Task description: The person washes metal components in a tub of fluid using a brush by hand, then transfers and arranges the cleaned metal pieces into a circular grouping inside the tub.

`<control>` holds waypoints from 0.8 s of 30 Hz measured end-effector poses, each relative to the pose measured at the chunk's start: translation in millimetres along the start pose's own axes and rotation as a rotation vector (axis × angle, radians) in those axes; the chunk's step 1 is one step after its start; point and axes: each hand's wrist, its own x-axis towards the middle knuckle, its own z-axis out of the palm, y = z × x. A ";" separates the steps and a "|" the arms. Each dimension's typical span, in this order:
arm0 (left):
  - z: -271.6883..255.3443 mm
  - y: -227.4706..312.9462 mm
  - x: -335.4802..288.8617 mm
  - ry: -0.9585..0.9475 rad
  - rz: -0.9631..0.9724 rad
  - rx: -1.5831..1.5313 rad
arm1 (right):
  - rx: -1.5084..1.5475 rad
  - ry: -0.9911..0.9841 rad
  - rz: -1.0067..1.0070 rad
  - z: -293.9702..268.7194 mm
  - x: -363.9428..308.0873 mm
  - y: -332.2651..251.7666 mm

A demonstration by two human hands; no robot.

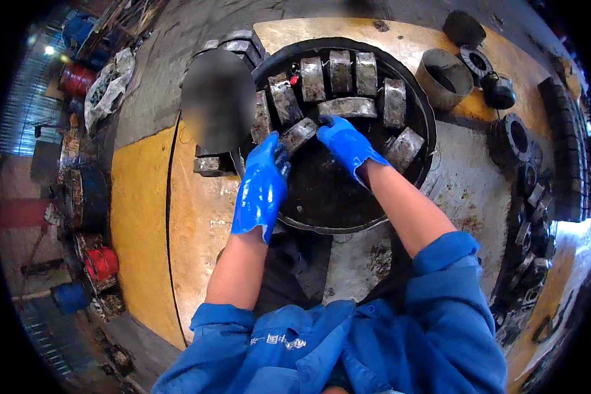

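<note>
Evidently, the tilted metal block (299, 136) lies inside the round black tray (335, 200), between the two blue-gloved hands; the left hand (264, 161) curls its fingers at the block's left end, the right hand (343, 139) at its right end, presumably to steady it from both sides; whether either hand truly grips it, I cannot tell; most of the other blocks (340, 72) sit in a curve along the tray's raised edge, which probably keeps them contained; I count nine blocks inside, one tray and one small red piece (293, 80).
</note>
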 end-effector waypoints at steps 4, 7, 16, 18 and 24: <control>-1.9 4.6 -7.4 0.024 -0.400 -0.441 | 0.054 -0.103 0.037 14.9 10.9 5.7; -7.2 -8.7 -1.3 0.040 -0.537 -0.532 | 0.013 -0.091 -0.065 28.2 20.8 21.0; 30.5 -34.3 11.3 0.110 -0.813 -0.826 | 0.024 -0.170 0.014 33.5 33.0 37.9; 33.1 -51.4 19.4 0.044 -0.620 -0.880 | 0.083 -0.203 0.046 32.7 32.4 36.5; 52.4 -52.2 42.2 0.208 -0.707 -1.293 | 0.240 -0.202 -0.056 31.7 40.0 65.5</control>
